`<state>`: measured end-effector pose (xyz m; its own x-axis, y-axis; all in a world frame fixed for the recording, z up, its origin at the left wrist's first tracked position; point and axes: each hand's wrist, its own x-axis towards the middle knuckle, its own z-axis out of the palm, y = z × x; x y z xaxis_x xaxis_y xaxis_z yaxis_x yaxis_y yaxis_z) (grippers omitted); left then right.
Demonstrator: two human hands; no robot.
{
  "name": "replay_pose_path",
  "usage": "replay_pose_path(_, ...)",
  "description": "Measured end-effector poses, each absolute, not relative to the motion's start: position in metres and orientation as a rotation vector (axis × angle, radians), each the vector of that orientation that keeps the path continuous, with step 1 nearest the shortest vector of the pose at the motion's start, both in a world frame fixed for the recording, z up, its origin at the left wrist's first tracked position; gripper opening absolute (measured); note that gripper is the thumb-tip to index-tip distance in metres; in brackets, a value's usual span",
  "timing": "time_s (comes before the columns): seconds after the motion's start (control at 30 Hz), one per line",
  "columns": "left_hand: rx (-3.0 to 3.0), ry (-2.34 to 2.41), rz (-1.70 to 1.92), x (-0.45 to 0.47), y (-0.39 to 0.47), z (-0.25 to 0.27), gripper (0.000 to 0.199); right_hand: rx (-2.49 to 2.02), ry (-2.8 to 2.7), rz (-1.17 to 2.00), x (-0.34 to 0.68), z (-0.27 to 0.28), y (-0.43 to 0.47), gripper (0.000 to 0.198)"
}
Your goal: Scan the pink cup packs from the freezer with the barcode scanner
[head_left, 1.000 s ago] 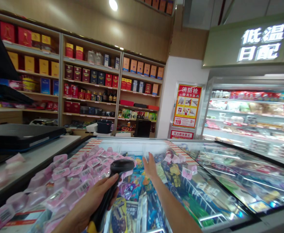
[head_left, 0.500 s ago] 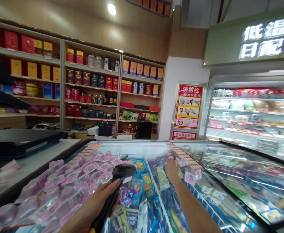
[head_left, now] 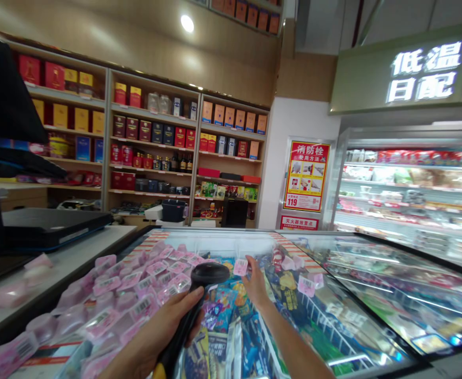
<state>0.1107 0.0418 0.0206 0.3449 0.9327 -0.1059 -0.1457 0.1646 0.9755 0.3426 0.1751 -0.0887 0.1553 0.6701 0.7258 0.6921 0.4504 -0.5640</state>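
Left hand [head_left: 171, 318]: wrapped in a firm grip, thumb [head_left: 193, 298] on top pointing up and right, fingers [head_left: 195, 329] curled round, tips showing on the far side. Left forearm [head_left: 136, 355] bare, angles in from bottom edge, up and right; wrist roughly straight. Right hand [head_left: 257, 288]: reaches farther forward, fingertips together in a light pinch, index raised, back of hand facing right. Right forearm [head_left: 292, 342] bare, slants up and left from bottom edge. Hands apart.
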Motion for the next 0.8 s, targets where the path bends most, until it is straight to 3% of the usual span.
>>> replay_pose_path(0.5, 1.087, 0.869, 0.967, 0.109, 0.028, 0.031, 0.031, -1.288, -1.505, -0.071, 0.328, -0.092, 0.168, 0.056)
replay_pose_path(0.7, 1.102, 0.863, 0.977, 0.108, 0.032, 0.029, 0.031, -1.518, -1.447, -0.049, 0.321, -0.093, 0.173, 0.041)
replay_pose_path(0.8, 1.114, 0.878, 0.977, 0.104, 0.036, 0.026, 0.032, -1.681, -1.424, 0.012, 0.309, -0.088, 0.178, 0.042)
